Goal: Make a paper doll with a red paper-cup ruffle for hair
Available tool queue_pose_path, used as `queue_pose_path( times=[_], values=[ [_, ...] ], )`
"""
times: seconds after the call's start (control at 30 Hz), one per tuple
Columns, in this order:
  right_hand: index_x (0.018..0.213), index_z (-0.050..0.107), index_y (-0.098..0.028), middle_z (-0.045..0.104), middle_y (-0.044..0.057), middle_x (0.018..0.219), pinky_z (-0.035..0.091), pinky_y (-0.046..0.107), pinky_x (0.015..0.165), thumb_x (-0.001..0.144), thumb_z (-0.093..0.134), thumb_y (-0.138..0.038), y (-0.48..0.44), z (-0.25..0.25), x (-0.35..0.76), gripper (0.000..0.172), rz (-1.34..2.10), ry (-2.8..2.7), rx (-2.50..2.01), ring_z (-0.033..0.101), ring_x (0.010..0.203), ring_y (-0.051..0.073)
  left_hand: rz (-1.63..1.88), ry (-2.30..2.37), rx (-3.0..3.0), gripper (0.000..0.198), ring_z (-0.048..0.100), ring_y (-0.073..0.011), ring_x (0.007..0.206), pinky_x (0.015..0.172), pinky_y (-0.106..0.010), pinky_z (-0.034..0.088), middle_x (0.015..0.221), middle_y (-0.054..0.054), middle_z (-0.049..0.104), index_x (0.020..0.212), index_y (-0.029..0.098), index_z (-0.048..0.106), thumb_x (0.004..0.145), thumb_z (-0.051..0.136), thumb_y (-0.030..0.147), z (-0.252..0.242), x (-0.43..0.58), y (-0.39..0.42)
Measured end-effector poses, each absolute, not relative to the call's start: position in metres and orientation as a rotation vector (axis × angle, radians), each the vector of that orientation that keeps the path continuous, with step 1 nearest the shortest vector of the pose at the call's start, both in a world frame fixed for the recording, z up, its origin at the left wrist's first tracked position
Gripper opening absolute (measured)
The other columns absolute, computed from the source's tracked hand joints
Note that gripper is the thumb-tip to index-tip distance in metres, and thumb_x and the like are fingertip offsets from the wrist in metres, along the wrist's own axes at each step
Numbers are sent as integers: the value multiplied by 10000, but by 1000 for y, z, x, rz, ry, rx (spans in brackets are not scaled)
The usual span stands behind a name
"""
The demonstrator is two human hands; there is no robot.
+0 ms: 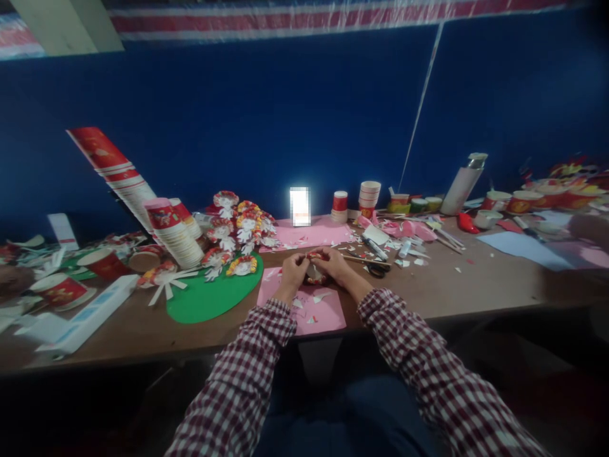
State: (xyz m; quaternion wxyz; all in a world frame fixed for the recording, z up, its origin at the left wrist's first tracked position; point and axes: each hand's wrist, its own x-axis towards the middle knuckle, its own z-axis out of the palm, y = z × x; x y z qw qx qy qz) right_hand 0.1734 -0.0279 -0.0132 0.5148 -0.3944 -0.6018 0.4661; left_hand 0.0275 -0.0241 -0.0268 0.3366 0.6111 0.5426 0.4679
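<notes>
Between my two hands is a small paper-cup craft piece (316,275) with a pale middle and a red-and-yellow rim. My left hand (295,269) pinches its left side, and my right hand (333,266) grips its upper right edge. Fingers cover much of it. Underneath lies a pink paper sheet (328,312) scattered with white scraps. Black-handled scissors (375,270) rest just right of my right hand. Similar finished-looking pieces with curled rims (242,265) lie on a green paper sheet (214,301) to the left.
Stacked paper cups (176,238) lean at the left, beside a white-and-blue box (90,317). Another pink sheet (314,235) lies behind my hands, near a blurred bright rectangle. A marker (375,249), paper scraps and a tilted flask (464,184) stand or lie rightward along the brown table (495,285).
</notes>
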Motion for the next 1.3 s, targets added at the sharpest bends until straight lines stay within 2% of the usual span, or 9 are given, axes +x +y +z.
queue_pose_path(
  times=[0.33, 0.47, 0.63, 0.97, 1.17, 1.3],
  values=[
    [853, 636, -162, 635, 7, 753, 472, 268, 636, 674, 698, -373, -29, -11, 174, 284, 1074, -1452, -996, 565, 674, 142, 1279, 1426, 1590, 290, 621, -187, 949, 819, -392, 541, 1117, -79, 618, 1127, 146, 590, 916, 569, 342, -22, 30, -29],
    [880, 635, -161, 644, 12, 771, 473, 276, 646, 689, 690, -403, -30, -11, 175, 313, 1062, -1443, -995, 568, 682, 147, 1367, 1366, 1574, 169, 651, -165, 852, 794, -329, 537, 947, -62, 686, 990, 130, 646, 871, 610, 245, -17, 32, -33],
    [888, 649, -163, 652, 15, 777, 478, 273, 639, 695, 690, -422, -31, -10, 175, 325, 1072, -1451, -983, 567, 681, 149, 1459, 1293, 1566, 169, 671, -172, 836, 769, -273, 522, 915, -74, 727, 954, 142, 684, 810, 604, 181, -13, 33, -35],
    [868, 632, -181, 654, 7, 751, 495, 270, 597, 665, 710, -411, -26, -16, 173, 316, 1124, -1420, -960, 582, 641, 144, 1449, 1319, 1578, 101, 665, -166, 817, 785, -307, 531, 879, -60, 722, 888, 145, 686, 814, 649, 203, -15, 31, -34],
    [885, 619, -196, 634, -6, 662, 484, 271, 491, 695, 698, -409, -29, -17, 174, 295, 1161, -1405, -975, 566, 544, 146, 1371, 1323, 1591, 193, 644, -152, 846, 788, -357, 547, 946, -44, 666, 964, 125, 636, 902, 597, 304, -17, 30, -35],
    [861, 630, -197, 632, -6, 655, 488, 271, 501, 690, 708, -387, -30, -16, 174, 268, 1144, -1400, -981, 565, 558, 148, 1369, 1312, 1585, 201, 640, -153, 852, 781, -353, 550, 966, -49, 660, 980, 129, 632, 908, 589, 311, -19, 31, -35]
  ],
)
